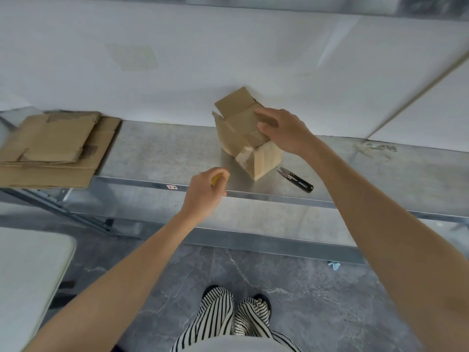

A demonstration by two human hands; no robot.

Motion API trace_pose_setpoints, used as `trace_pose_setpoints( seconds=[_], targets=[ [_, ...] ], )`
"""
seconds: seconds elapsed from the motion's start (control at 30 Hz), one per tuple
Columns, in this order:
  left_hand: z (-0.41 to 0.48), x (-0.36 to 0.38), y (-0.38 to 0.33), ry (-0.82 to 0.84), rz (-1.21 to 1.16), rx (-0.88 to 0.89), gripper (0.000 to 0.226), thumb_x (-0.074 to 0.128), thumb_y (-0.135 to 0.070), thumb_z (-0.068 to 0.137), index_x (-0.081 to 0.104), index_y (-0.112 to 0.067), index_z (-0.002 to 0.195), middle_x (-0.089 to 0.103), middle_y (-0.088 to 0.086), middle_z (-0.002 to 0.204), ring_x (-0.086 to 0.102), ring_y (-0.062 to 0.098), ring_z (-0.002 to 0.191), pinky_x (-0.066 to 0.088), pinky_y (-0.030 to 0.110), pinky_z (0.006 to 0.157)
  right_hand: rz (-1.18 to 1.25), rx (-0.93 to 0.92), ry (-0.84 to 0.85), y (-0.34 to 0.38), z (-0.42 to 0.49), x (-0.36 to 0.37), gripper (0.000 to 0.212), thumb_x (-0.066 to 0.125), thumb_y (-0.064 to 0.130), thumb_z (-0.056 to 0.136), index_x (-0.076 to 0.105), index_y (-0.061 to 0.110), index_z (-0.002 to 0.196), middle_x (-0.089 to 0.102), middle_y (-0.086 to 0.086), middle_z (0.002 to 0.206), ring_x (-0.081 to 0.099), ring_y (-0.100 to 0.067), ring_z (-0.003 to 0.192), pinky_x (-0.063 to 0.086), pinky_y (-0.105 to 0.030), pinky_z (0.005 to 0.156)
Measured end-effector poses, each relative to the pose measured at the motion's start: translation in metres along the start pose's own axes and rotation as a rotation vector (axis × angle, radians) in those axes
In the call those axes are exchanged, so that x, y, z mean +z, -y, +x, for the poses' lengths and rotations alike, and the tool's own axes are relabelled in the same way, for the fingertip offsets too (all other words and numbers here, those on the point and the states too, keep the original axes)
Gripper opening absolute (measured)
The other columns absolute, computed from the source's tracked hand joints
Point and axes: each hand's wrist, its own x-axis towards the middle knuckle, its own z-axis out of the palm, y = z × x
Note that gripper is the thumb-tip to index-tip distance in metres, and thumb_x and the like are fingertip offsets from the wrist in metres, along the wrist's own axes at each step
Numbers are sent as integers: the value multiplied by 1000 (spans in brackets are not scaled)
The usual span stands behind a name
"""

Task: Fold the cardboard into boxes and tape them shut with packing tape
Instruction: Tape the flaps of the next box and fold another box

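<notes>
A small brown cardboard box [243,138] lies tilted on the metal shelf [162,158], with flaps standing open at its far end and clear tape across its near end. My right hand [284,130] grips the box from above, fingers curled over its top face. My left hand [205,191] hovers at the shelf's front edge, left of the box, and its curled fingers hold a small yellow object [217,179], mostly hidden in the fist.
Black thread snips [295,179] lie on the shelf just right of the box. A stack of flat cardboard sheets [55,148] sits at the shelf's left end. A white wall backs the shelf. A pale table corner [30,275] is at lower left.
</notes>
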Motion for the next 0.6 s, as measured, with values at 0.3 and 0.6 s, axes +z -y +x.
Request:
trace_pose_setpoints(
  seconds=[0.3,0.6],
  targets=[
    [32,-59,24,-60,694,188,30,36,-22,100,56,-22,122,60,2,112,58,30,99,42,35,73,-71,46,-123,7,-10,0,39,43,30,96,46,32,135,58,0,125,51,-25,116,35,-30,86],
    [41,-62,41,224,681,82,74,49,-11,88,11,-14,151,35,9,150,52,37,115,41,38,89,-22,121,-146,0,-17,1,41,40,29,97,43,32,138,56,0,128,51,-26,114,37,-33,90]
  ],
)
